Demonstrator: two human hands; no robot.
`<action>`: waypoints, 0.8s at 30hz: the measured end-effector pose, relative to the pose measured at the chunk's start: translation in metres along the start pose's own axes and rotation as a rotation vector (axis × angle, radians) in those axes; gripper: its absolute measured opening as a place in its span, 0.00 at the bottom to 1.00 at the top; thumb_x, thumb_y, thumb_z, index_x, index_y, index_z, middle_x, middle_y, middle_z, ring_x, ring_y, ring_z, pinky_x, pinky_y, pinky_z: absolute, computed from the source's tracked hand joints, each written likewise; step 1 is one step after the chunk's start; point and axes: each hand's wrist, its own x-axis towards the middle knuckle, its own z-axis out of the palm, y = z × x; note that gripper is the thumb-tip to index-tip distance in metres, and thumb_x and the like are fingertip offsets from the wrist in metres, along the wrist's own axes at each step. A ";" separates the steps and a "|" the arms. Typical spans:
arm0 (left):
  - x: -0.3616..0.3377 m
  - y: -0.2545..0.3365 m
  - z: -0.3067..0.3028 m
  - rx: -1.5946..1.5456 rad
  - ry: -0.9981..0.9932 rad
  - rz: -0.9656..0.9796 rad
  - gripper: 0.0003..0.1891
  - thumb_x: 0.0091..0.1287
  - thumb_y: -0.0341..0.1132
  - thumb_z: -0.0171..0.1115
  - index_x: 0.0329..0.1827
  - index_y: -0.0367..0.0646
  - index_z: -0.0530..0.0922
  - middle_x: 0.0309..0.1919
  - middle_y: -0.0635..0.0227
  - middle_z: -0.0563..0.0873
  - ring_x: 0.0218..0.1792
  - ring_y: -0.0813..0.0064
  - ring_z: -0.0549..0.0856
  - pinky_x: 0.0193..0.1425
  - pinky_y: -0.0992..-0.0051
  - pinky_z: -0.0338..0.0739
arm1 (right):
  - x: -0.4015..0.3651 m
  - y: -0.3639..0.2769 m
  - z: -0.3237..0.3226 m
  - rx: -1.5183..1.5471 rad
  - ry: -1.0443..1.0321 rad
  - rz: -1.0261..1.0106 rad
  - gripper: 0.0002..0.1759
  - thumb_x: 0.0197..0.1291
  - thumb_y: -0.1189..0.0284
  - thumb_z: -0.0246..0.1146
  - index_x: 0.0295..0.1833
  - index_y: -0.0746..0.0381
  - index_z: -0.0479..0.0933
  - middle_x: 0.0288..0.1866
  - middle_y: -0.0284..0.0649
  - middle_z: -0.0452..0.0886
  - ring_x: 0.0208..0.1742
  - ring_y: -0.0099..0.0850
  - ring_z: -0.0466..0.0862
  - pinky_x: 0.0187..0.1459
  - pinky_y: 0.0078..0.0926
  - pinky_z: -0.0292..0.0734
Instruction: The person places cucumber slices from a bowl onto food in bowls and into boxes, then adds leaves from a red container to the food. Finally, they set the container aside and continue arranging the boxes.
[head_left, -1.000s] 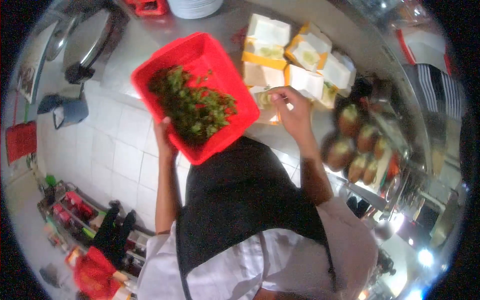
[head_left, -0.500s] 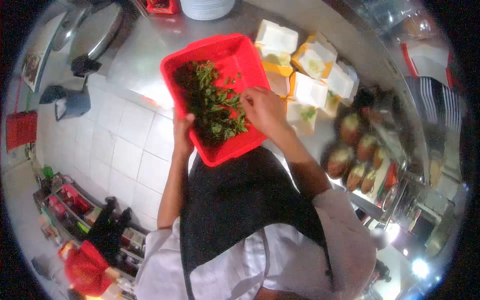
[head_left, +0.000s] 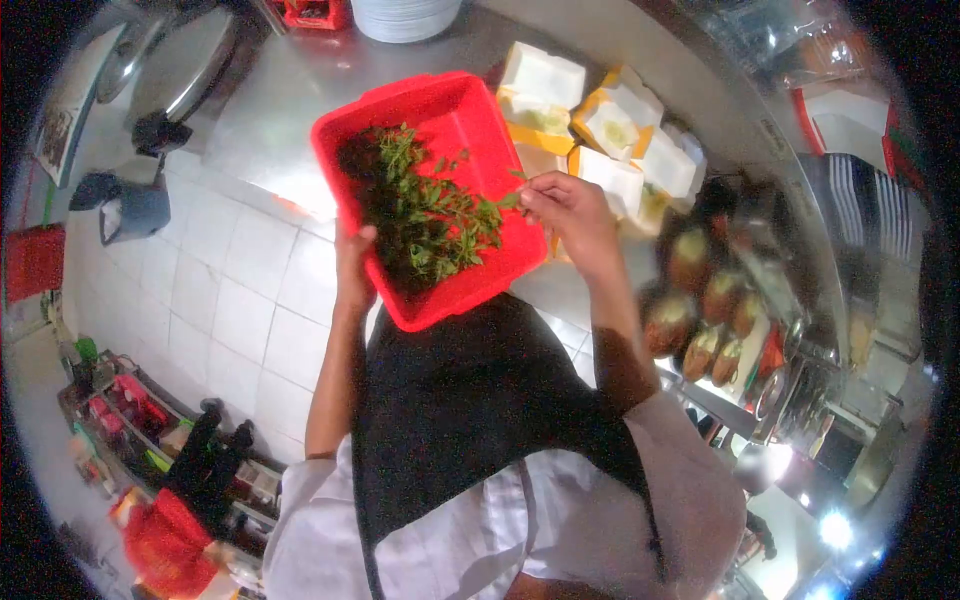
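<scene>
A red plastic tub [head_left: 487,140] is tilted in front of me, with leafy green herbs [head_left: 430,220] heaped along its left and middle. My left hand [head_left: 355,265] grips the tub's left wall, thumb over the rim. At the tub's right rim, my right hand [head_left: 572,212] pinches a small green sprig [head_left: 513,199] between thumb and fingertips. Open yellow and white boxes [head_left: 610,182] stand just beyond that hand, some with pale green pieces inside.
A steel counter [head_left: 265,130] runs behind the tub, bearing stacked white plates [head_left: 405,18]. Topped brown food pieces [head_left: 668,322] lie at right, near several forks [head_left: 893,215]. A person in red [head_left: 170,545] is at lower left, beyond the tiled floor [head_left: 240,295].
My right hand has lifted out of the herbs and moved right to the tub's rim, a sprig now showing at its fingertips. The tub has shifted slightly left in view.
</scene>
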 end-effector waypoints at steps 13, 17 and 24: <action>-0.012 -0.006 -0.023 -0.195 0.213 -0.125 0.29 0.70 0.49 0.63 0.69 0.40 0.72 0.57 0.62 0.81 0.56 0.65 0.81 0.62 0.63 0.76 | 0.101 0.058 -0.090 0.159 0.507 0.024 0.12 0.66 0.67 0.69 0.51 0.60 0.87 0.41 0.29 0.86 0.44 0.21 0.82 0.44 0.24 0.78; -0.017 0.013 -0.017 -0.166 0.275 -0.058 0.28 0.71 0.53 0.61 0.63 0.38 0.78 0.53 0.63 0.85 0.53 0.64 0.83 0.60 0.63 0.78 | 0.179 0.093 -0.120 -0.310 0.413 0.004 0.16 0.63 0.61 0.69 0.51 0.59 0.87 0.45 0.39 0.90 0.50 0.36 0.87 0.53 0.37 0.81; -0.025 0.004 -0.032 -0.173 0.241 -0.043 0.33 0.70 0.53 0.61 0.71 0.38 0.73 0.61 0.60 0.82 0.60 0.60 0.81 0.66 0.61 0.76 | 0.150 0.046 -0.093 -0.892 0.652 -0.188 0.12 0.63 0.62 0.68 0.48 0.57 0.85 0.44 0.44 0.89 0.47 0.44 0.88 0.50 0.45 0.83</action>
